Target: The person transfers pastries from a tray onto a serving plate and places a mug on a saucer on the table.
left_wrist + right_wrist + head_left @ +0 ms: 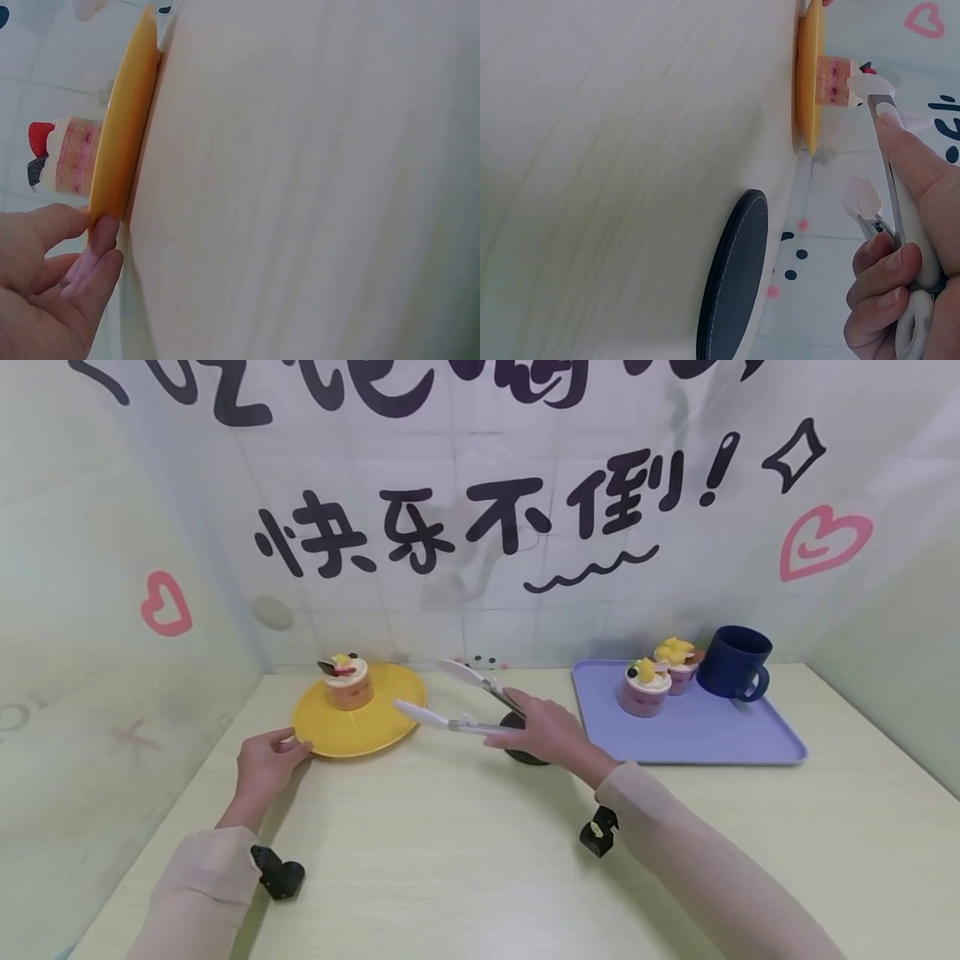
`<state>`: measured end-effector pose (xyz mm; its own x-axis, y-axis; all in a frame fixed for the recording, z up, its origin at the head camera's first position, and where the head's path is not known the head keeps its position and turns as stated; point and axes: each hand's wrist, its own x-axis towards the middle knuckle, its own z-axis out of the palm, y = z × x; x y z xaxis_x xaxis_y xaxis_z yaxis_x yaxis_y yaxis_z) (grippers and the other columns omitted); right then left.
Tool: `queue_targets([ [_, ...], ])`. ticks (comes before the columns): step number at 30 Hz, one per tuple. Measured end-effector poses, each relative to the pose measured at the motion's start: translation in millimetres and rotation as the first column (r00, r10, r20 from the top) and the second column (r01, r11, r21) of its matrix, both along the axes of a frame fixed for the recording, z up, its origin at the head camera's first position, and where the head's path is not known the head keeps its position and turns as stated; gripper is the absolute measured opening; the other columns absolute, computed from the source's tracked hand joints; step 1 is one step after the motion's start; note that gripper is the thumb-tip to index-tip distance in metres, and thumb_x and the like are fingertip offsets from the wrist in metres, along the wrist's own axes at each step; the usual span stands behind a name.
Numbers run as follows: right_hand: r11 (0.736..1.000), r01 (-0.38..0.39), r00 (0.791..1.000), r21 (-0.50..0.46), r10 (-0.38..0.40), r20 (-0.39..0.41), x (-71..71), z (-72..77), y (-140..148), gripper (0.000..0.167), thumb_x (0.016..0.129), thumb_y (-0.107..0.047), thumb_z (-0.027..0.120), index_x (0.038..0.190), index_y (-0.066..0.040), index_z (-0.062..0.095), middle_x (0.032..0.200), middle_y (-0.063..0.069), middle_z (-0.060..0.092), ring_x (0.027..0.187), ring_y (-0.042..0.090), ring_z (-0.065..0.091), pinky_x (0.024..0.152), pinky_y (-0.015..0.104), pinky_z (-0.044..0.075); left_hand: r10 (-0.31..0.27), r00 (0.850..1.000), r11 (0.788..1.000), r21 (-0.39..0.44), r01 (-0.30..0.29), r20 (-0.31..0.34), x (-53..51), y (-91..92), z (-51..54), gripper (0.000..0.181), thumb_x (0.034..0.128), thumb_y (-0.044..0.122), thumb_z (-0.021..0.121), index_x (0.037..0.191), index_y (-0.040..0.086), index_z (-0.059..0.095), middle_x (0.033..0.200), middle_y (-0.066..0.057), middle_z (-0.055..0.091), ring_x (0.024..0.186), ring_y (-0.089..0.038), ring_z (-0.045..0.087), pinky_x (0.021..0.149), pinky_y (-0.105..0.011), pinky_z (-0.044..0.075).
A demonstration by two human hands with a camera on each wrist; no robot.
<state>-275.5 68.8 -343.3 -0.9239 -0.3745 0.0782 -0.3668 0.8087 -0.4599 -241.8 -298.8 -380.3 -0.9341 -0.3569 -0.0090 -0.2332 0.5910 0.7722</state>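
Observation:
At the left edge of a yellow plate (390,731), my left hand (266,766) pinches the rim between thumb and fingers, as the left wrist view also shows. On that plate stands a small layered dessert cup (349,687) topped with cream and fruit. My right hand (551,735) grips white-tipped tongs (480,727) by the handles, their arms spread apart and pointing left toward the plate, nothing between the tips. Beneath the right hand lies a round black coaster (739,277), partly hidden in the head view.
A lavender tray (697,739) at the right holds two more dessert cups, the front one (645,689) and a rear one (677,667), plus a dark blue mug (735,662). Behind the table hangs a printed cloth (450,593) with lettering.

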Motion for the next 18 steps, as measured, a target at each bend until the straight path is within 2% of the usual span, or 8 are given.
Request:
queue_targets([
  [5,1.000,0.007,1.000,0.007,-0.007,-0.012,5.0,3.6,10,0.087,0.072,-0.057,0.067,0.141,-0.014,0.036,0.119,0.012,0.059,0.087,0.022,0.058,0.067,0.037,0.046,-0.006,1.000,1.000,0.007,0.006,0.001,0.7,1.6,2.4,0.053,0.0893,0.018,0.058,0.130,-0.012,0.041,0.116,-0.029,0.054,0.100,-0.031,0.054,0.057,-0.010,0.040],
  [10,1.000,0.020,1.000,-0.001,-0.020,-0.023,6.8,2.8,19,0.086,0.072,-0.056,0.068,0.141,-0.014,0.037,0.120,0.011,0.058,0.088,0.022,0.057,0.069,0.040,0.047,-0.010,1.000,1.000,0.009,0.010,-0.007,1.4,1.8,2.5,0.053,0.0889,0.017,0.059,0.129,-0.013,0.041,0.115,-0.030,0.054,0.101,-0.032,0.054,0.056,-0.010,0.041],
  [15,1.000,0.023,0.999,-0.011,-0.023,-0.022,9.7,2.6,29,0.086,0.072,-0.056,0.068,0.141,-0.014,0.038,0.128,0.010,0.054,0.102,0.027,0.056,0.079,0.045,0.046,-0.005,1.000,1.000,0.000,0.005,-0.008,1.6,1.6,2.6,0.053,0.0887,0.017,0.059,0.128,-0.013,0.042,0.113,-0.030,0.055,0.097,-0.030,0.054,0.055,-0.011,0.040],
  [18,1.000,0.026,1.000,-0.012,-0.026,-0.013,12.4,3.7,34,0.085,0.073,-0.055,0.069,0.141,-0.013,0.037,0.128,0.011,0.054,0.102,0.027,0.056,0.078,0.045,0.046,-0.007,1.000,1.000,-0.003,0.007,-0.009,2.3,1.4,2.7,0.053,0.0885,0.017,0.059,0.128,-0.013,0.042,0.112,-0.030,0.055,0.096,-0.031,0.054,0.056,-0.012,0.041],
])
